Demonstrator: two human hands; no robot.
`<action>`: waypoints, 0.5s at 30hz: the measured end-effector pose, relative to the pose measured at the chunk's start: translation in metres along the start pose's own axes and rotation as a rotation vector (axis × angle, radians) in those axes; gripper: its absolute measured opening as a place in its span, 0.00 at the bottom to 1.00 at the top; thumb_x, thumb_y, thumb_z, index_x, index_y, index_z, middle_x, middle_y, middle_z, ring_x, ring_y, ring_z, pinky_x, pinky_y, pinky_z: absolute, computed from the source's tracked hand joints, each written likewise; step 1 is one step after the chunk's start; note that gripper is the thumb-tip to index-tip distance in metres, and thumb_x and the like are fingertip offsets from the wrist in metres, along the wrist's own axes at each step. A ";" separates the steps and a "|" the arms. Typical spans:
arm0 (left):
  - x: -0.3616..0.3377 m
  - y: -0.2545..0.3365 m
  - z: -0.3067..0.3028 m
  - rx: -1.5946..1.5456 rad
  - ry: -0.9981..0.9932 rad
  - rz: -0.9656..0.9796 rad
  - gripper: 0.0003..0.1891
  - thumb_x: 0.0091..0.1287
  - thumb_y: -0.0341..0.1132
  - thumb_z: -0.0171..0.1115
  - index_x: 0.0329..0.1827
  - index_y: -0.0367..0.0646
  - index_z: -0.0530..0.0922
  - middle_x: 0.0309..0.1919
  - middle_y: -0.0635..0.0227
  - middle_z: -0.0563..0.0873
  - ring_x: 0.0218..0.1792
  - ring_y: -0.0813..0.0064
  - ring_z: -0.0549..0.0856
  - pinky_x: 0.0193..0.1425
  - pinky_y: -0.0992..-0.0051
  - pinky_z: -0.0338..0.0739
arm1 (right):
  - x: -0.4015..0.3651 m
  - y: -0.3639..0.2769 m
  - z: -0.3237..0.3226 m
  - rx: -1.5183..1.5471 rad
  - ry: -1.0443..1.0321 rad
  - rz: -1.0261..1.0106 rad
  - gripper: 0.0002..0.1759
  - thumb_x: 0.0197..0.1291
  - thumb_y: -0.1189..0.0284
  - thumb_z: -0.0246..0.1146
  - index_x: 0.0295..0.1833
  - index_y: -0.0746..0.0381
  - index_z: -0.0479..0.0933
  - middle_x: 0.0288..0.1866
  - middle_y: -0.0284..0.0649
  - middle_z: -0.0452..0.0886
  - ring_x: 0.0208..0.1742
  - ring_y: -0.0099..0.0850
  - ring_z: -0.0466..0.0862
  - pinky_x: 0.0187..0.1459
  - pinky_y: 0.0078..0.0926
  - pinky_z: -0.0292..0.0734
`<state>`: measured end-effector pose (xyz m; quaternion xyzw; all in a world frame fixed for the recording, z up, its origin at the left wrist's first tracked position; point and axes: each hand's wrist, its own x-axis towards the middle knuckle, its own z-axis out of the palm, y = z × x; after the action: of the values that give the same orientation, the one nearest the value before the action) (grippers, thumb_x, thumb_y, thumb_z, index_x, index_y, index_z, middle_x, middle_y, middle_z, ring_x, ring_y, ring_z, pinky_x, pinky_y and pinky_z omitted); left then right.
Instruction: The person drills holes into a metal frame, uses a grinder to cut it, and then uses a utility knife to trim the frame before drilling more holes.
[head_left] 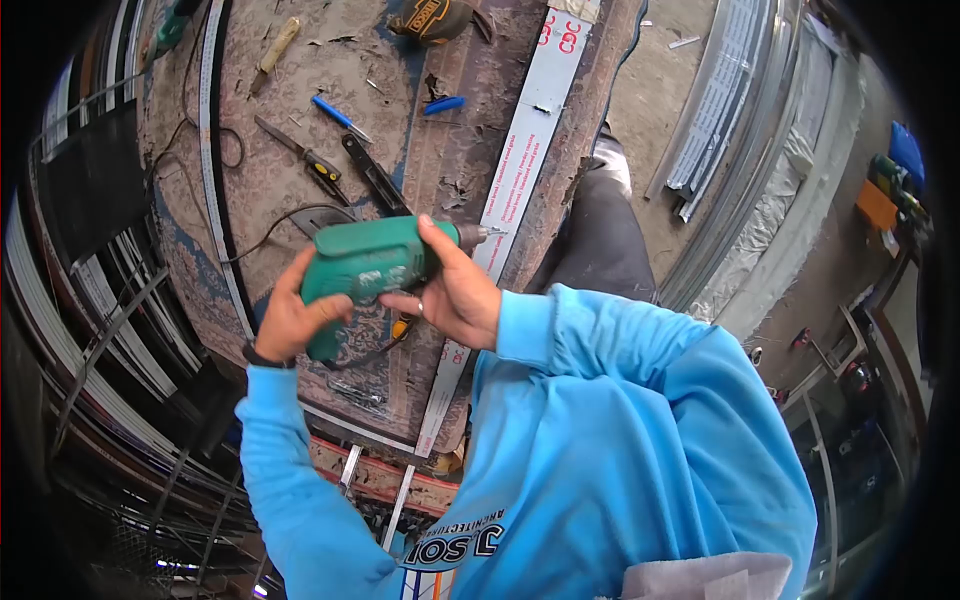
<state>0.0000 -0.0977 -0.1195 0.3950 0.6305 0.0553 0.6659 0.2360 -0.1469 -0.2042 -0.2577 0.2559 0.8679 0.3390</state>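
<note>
A green power drill [365, 250] is held between my two hands above the worktable, tilted, with its chuck [472, 236] and a thin bit pointing to the right. My left hand [290, 315] wraps round the drill's rear and handle, and a dark band circles that wrist. Fingers of my right hand [455, 290] curl round the front of the body, thumb on top near the chuck. Beyond the bit runs a long profile [515, 160] wrapped in white film with red print. Close behind the drill lie a black bar-like tool [372, 172] and a black-and-yellow knife [318, 165].
On the carpet-covered table [300, 85] are a blue pen [340, 117], a blue cap [443, 105], a wooden-handled tool [277, 48] and a yellow-black INGCO item [430, 18]. A dark strip [210, 130] and cable run along the left. Metal profiles [715, 90] lie on the right-hand floor.
</note>
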 end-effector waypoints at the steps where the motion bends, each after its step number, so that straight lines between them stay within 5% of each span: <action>1: 0.013 -0.001 -0.010 -0.038 -0.023 -0.026 0.43 0.66 0.35 0.80 0.82 0.35 0.66 0.52 0.57 0.88 0.41 0.72 0.90 0.44 0.69 0.88 | 0.008 0.001 0.001 0.009 0.009 -0.018 0.33 0.80 0.38 0.52 0.72 0.52 0.72 0.74 0.36 0.77 0.73 0.33 0.79 0.72 0.53 0.73; 4: 0.050 -0.007 -0.031 -0.117 -0.108 -0.085 0.44 0.66 0.40 0.80 0.81 0.36 0.66 0.49 0.59 0.88 0.40 0.71 0.90 0.42 0.69 0.89 | 0.031 0.004 0.005 0.038 0.067 -0.058 0.31 0.81 0.38 0.51 0.70 0.51 0.73 0.72 0.36 0.78 0.74 0.32 0.75 0.77 0.56 0.65; 11: 0.021 0.019 0.000 -0.027 -0.012 -0.096 0.42 0.67 0.37 0.79 0.81 0.34 0.67 0.52 0.56 0.89 0.45 0.66 0.91 0.47 0.65 0.89 | 0.020 -0.003 0.005 0.045 0.087 0.001 0.32 0.78 0.38 0.53 0.68 0.51 0.76 0.68 0.37 0.82 0.72 0.36 0.79 0.75 0.57 0.69; 13: -0.012 0.018 0.035 0.460 0.075 0.296 0.41 0.68 0.35 0.78 0.81 0.33 0.66 0.57 0.49 0.90 0.52 0.57 0.93 0.56 0.62 0.88 | 0.000 -0.015 0.002 0.038 0.083 0.110 0.32 0.77 0.37 0.55 0.66 0.52 0.78 0.65 0.38 0.84 0.69 0.38 0.81 0.73 0.58 0.71; 15: -0.039 0.042 0.079 0.554 0.088 0.358 0.42 0.67 0.34 0.78 0.81 0.33 0.66 0.61 0.45 0.88 0.59 0.51 0.91 0.62 0.60 0.86 | -0.017 -0.012 -0.007 -0.018 0.138 0.140 0.33 0.74 0.35 0.57 0.62 0.53 0.80 0.61 0.39 0.86 0.63 0.39 0.85 0.67 0.57 0.78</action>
<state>0.0794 -0.1277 -0.0718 0.6629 0.5702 0.0151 0.4850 0.2571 -0.1512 -0.2017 -0.3012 0.2883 0.8718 0.2570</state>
